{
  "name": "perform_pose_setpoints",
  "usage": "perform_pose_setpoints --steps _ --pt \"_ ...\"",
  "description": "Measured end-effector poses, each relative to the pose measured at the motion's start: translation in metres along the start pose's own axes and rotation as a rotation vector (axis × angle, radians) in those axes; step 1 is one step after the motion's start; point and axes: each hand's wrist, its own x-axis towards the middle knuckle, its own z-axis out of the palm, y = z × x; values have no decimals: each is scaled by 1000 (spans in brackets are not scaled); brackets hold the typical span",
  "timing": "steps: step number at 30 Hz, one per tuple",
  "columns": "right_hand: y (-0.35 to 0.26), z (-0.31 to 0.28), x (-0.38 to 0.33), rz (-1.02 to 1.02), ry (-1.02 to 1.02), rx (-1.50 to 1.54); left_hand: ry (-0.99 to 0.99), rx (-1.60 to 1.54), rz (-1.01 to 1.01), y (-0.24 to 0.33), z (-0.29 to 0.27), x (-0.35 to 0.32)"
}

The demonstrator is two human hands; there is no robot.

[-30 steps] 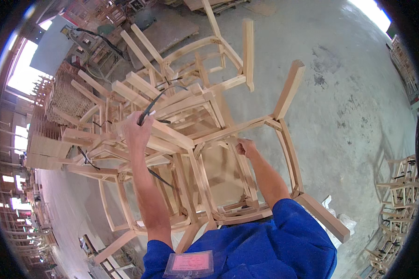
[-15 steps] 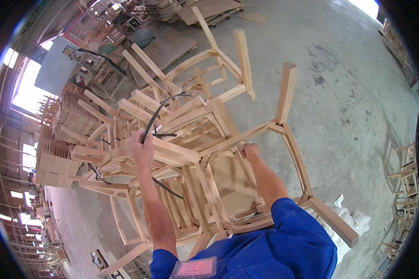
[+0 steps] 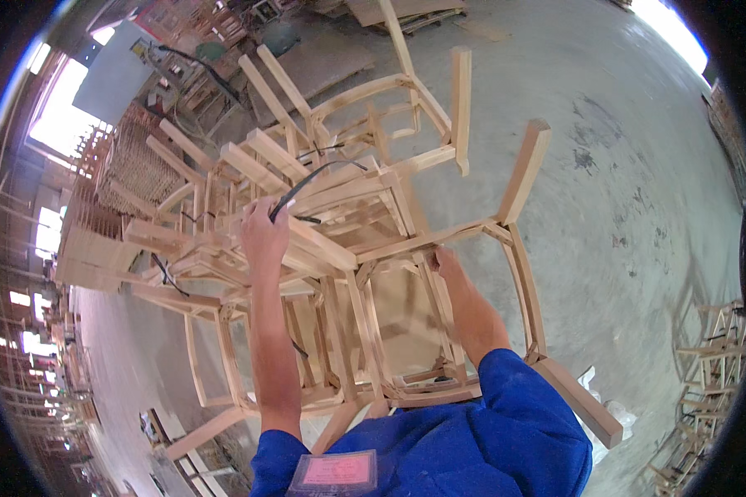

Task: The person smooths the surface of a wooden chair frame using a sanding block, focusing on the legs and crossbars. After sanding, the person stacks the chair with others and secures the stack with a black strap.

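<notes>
My left hand (image 3: 265,232) is closed around a black strap (image 3: 307,184), whose free length curves up and to the right over the wooden frames. Beneath that hand lie pale wooden legs and rails of upturned chairs stacked together. On the right, my right hand (image 3: 448,269) is curled against the bare wooden chair frame (image 3: 423,242) nearest me, where a rail meets a slat. Its fingertips are partly hidden by the wood. One leg (image 3: 526,170) of this chair points up and away, beyond my right hand. Another chair (image 3: 460,108) stands tangled in the stack at the far side.
Further black straps (image 3: 167,277) hang on the frames at left. Stacked wooden parts (image 3: 141,178) stand beyond them. A chair leg (image 3: 584,406) juts out by my right elbow, near white plastic wrapping (image 3: 617,418). More chairs (image 3: 713,364) line the far right, across the grey concrete floor (image 3: 613,215).
The view has turned slightly, so the far chairs appear further right. Both hands keep their closed grips. The strap's free end has shifted with my left hand.
</notes>
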Motion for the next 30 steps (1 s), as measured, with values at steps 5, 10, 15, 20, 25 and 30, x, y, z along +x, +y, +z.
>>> perform_pose_setpoints --steps 5,10,15,20,25,30 --pt "-33 -37 -9 -113 205 -313 7 26 88 31 20 8" --pt "-52 -74 -99 -1102 953 -1233 3 147 85 -3 8 -10" --pt "-77 -191 -193 -82 793 -1259 139 28 111 3 23 -3" --pt "-71 -209 -196 -78 609 -832 157 -59 75 9 27 9" --pt "-75 -211 -185 59 598 -836 85 -70 31 3 21 14" --pt "-75 -212 -184 -20 631 -925 18 79 28 16 16 12"
